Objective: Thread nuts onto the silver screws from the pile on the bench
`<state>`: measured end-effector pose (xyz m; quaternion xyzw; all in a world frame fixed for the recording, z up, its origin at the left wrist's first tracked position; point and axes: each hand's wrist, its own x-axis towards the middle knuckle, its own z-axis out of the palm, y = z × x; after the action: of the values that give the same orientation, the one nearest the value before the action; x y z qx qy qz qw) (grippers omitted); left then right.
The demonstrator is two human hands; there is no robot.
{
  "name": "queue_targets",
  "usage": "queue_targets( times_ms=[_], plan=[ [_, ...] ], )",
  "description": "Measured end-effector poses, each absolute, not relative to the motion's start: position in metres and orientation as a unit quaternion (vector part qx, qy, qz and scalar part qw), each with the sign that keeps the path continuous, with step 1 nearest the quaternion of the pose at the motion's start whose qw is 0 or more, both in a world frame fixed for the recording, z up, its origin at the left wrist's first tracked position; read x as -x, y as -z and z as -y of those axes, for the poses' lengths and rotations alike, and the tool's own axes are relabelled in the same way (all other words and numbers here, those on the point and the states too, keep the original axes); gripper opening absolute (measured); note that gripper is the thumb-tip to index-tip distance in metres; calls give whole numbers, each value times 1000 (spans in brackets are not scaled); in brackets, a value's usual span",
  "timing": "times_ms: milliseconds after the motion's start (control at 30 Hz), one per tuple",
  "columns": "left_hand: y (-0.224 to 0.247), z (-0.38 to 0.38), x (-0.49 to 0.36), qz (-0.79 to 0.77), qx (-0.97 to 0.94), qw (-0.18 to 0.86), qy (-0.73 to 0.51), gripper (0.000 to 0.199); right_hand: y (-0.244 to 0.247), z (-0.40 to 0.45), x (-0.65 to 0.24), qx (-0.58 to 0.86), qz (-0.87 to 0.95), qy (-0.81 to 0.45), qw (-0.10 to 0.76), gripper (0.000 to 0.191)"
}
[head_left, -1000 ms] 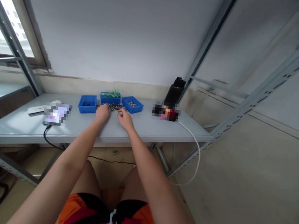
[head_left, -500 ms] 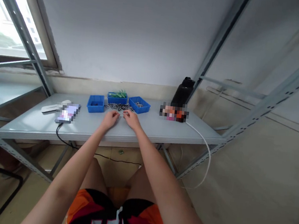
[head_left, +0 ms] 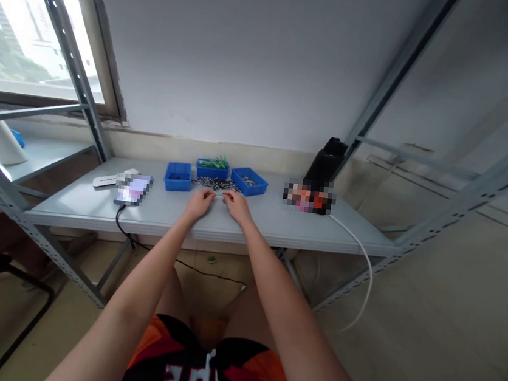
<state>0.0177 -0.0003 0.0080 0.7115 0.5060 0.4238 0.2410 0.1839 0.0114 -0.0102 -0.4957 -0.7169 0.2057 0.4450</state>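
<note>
My left hand (head_left: 200,204) and my right hand (head_left: 236,207) are close together above the front of the grey tabletop, both closed in a pinch. Something thin and pale seems to span the small gap between the fingertips, too small to name. Just beyond the fingers lies a loose pile of small black and silvery pieces (head_left: 216,184). Around it stand three blue bins: a left bin (head_left: 177,186) with a few dark pieces, a back bin (head_left: 210,173) heaped with thin green strips (head_left: 215,161), and a right bin (head_left: 256,189) holding small silvery pieces.
A phone (head_left: 133,190) on a black cable and a white flat object (head_left: 107,180) lie at the left. At the right stand a black bottle (head_left: 326,162) and a blurred orange-pink item (head_left: 308,198) near a white cable (head_left: 369,277). Metal shelf posts frame both ends of the table (head_left: 141,217).
The whole view has shifted, so the table sits slightly further right in the picture. Both hands keep their pinch in front of the pile.
</note>
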Motion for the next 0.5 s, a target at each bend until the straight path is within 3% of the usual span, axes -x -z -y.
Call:
queue_targets(
  times_ms=[500],
  plan=[
    [-9,1,-18,-457,-717,253,-461,24,9,-6,-182,441,777,-194,405,19]
  ],
)
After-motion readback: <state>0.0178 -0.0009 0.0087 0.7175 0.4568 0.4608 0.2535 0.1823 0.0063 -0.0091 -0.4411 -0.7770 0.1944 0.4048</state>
